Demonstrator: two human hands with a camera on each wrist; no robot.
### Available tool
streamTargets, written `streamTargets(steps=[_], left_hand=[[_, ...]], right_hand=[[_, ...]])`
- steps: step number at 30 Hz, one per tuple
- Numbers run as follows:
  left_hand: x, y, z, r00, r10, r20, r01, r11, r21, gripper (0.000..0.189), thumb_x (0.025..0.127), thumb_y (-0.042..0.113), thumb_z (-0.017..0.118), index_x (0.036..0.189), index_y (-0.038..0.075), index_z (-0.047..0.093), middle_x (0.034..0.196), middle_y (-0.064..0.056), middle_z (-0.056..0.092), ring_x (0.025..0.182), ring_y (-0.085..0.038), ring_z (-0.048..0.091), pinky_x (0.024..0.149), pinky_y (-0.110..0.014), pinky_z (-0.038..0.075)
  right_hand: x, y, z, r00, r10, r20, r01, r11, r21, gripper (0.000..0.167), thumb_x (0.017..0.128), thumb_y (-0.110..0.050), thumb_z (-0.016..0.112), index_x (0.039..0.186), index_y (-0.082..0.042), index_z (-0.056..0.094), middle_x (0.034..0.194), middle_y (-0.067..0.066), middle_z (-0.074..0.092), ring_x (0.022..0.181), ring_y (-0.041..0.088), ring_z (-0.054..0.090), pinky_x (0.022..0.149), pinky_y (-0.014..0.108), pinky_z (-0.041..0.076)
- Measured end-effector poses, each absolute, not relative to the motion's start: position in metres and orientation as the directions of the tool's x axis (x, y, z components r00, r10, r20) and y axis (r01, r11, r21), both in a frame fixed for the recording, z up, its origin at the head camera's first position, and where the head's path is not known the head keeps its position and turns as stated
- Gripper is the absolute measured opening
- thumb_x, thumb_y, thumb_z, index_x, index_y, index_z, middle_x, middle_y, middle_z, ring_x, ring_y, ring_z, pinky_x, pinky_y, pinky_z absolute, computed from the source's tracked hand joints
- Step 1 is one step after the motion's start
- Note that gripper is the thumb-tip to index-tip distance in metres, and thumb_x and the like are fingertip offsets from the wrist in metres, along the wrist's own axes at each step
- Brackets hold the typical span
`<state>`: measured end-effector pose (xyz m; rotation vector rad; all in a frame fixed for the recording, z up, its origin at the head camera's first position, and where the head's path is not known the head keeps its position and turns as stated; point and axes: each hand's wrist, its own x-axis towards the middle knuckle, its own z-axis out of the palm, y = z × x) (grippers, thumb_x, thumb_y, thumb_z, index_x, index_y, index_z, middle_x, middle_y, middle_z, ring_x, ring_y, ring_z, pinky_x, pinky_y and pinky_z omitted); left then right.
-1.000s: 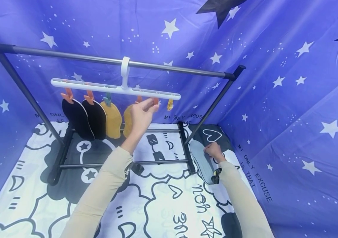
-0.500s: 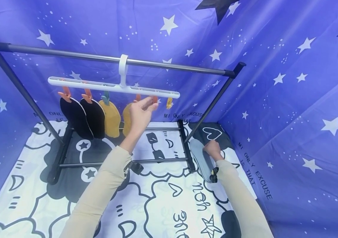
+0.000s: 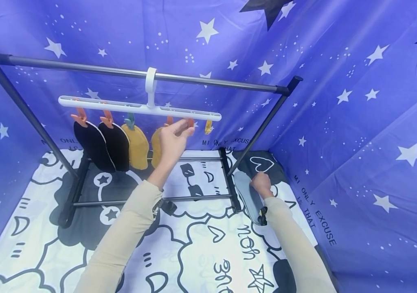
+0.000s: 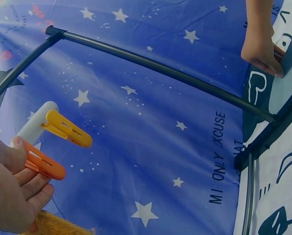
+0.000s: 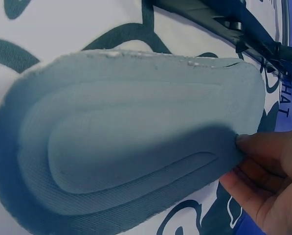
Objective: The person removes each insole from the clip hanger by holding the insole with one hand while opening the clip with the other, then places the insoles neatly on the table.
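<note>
Left grip point(image 3: 173, 140): thumb and fingers pinching an orange clip point(image 4: 47, 166), second from the right end of the hanger point(image 3: 150, 106).
Right grip point(image 3: 262, 184): thumb and fingers pinching the edge of the grey insole point(image 5: 111, 122).
Grey insole: near the far right corner of the cloth point(image 3: 201, 244), beside the right foot of the rack point(image 3: 238, 84).
Yellow clip point(image 4: 70, 129): at the hanger's right end.
Black insoles point(image 3: 89, 146): clipped towards the hanger's left end.
Yellow insoles point(image 3: 138, 148): clipped near its middle, one partly behind the left grip.
</note>
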<state>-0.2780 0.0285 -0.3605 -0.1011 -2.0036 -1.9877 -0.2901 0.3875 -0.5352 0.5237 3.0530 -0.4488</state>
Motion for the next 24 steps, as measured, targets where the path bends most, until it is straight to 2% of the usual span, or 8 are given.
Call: streamTargets(steps=[10,16,24], left_hand=[[-0.277,0.032,-0.363,-0.953,-0.157,0.26,0.26,0.019,0.965,0.039,0.091,0.007,0.075,0.128,0.0,0.068,0.124,-0.019,0.071,0.113,-0.03,0.072,0.096,-0.031,0.058],[-0.277,0.033,-0.365,-0.95,-0.154,0.272,0.272,0.022,0.962,0.039,0.09,0.007,0.076,0.127,-0.001,0.068,0.124,-0.019,0.071,0.114,-0.029,0.072,0.096,-0.031,0.058],[-0.279,0.031,-0.364,-0.94,-0.172,0.295,0.293,0.039,0.955,0.039,0.091,0.006,0.076,0.128,-0.002,0.067,0.125,-0.02,0.07,0.114,-0.03,0.072,0.098,-0.032,0.058]], right_hand=[[-0.287,0.391,-0.54,-0.93,0.36,-0.074,0.366,0.89,-0.27,0.034,0.076,-0.012,0.079,0.097,0.013,0.071,0.113,0.037,0.068,0.105,0.05,0.068,0.086,0.057,0.058],[-0.288,0.399,-0.543,-0.918,0.382,-0.107,0.397,0.882,-0.254,0.038,0.075,-0.018,0.084,0.097,0.011,0.072,0.113,0.036,0.068,0.106,0.049,0.068,0.089,0.055,0.058],[-0.293,0.397,-0.543,-0.92,0.371,-0.125,0.392,0.879,-0.272,0.034,0.076,-0.018,0.081,0.094,0.01,0.072,0.108,0.035,0.07,0.097,0.044,0.071,0.083,0.053,0.059]])
